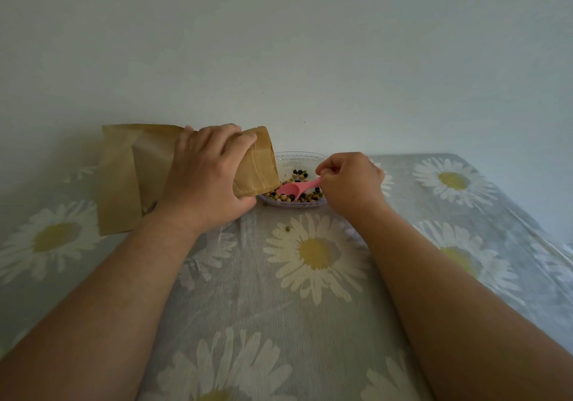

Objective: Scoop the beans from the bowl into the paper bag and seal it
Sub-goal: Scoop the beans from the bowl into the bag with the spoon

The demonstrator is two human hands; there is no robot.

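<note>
Our left hand (206,180) grips the tilted paper bag (136,177); our right hand (350,180) pinches the pink spoon (294,188) at frame centre. We should keep the bag's mouth low over the bowl (297,156) so the beans (299,173) don't spill.

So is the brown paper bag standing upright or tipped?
Tipped: the left hand holds the brown paper bag tilted, its mouth toward the clear bowl.
</note>
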